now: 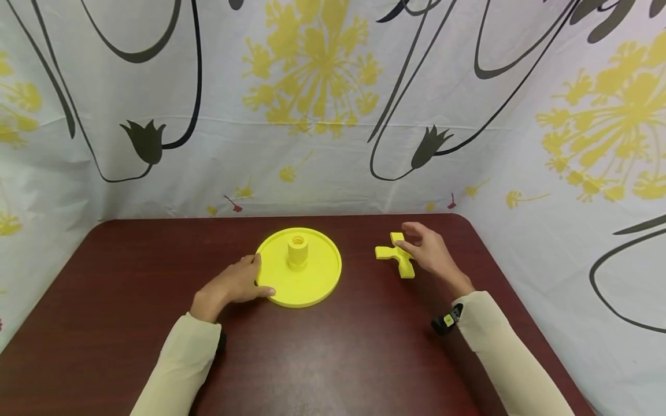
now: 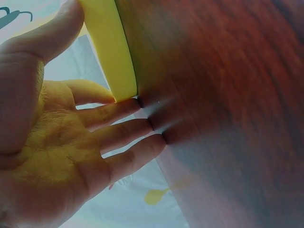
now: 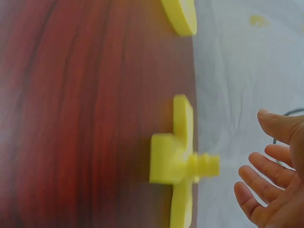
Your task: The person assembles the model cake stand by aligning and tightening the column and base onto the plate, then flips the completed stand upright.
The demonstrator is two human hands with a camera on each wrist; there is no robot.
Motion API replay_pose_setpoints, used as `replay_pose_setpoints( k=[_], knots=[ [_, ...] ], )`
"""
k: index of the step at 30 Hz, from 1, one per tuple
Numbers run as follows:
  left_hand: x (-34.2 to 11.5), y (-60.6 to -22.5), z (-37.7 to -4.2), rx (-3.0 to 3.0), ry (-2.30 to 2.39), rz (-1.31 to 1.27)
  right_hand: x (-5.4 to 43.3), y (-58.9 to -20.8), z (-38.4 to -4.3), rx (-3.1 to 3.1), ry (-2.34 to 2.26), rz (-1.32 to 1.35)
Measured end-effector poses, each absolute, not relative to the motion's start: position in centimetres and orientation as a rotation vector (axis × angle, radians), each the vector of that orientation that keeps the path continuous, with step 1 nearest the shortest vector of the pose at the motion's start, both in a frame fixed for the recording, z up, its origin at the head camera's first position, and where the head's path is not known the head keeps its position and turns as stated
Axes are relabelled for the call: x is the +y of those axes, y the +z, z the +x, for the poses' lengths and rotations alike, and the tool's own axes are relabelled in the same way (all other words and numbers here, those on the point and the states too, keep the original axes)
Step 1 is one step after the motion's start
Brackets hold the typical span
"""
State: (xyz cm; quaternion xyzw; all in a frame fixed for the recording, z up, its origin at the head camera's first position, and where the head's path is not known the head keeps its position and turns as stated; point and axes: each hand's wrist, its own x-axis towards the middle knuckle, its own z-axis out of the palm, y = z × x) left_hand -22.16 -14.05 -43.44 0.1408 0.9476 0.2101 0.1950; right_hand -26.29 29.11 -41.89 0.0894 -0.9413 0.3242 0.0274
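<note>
A round yellow disc (image 1: 319,271) with a raised edge lies flat on the table, a hollow post (image 1: 298,252) standing upright at its middle. My left hand (image 1: 236,283) is at the disc's left edge, thumb and fingers spread along the rim. In the left wrist view its fingers (image 2: 126,130) are nearly straight, their tips down at the tabletop. To the right lies a yellow four-armed cross piece (image 1: 406,267); the right wrist view shows a ridged peg (image 3: 204,165) sticking up from its centre. My right hand (image 1: 429,248) hovers over the cross, fingers loosely bent and apart from the peg.
The dark red-brown wooden table (image 1: 333,358) has rounded far corners. White cloth (image 1: 322,167) with yellow and grey flower prints hangs behind it and along both sides. Bare tabletop shows between disc and cross.
</note>
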Motion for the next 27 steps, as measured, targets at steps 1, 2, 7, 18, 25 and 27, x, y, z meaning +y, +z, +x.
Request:
replay_pose_setpoints(
  k=[1,2,7,18,25,27],
  knots=[
    [-14.1,-43.4,-22.1,2.656,0.590,0.396,29.5,-42.0,-26.2,-2.911,0.990,0.269],
    [-14.1,-43.5,-22.1,2.656,0.591,0.396,29.8,-42.2,-26.2,-2.912,0.984,0.264],
    [-14.3,-43.6,-22.0,2.659,0.605,0.397,31.3,-42.9,-25.9,-2.953,0.945,0.207],
    [-14.5,-43.9,-21.8,2.696,0.673,0.413,33.0,-44.4,-26.0,-3.082,0.914,0.188],
    [-14.4,-43.9,-21.7,2.705,0.648,0.396,32.8,-44.6,-25.9,-3.117,0.875,0.257],
    [-14.4,-43.9,-21.7,2.709,0.652,0.400,32.7,-44.6,-25.9,-3.107,0.855,0.261]
  ],
)
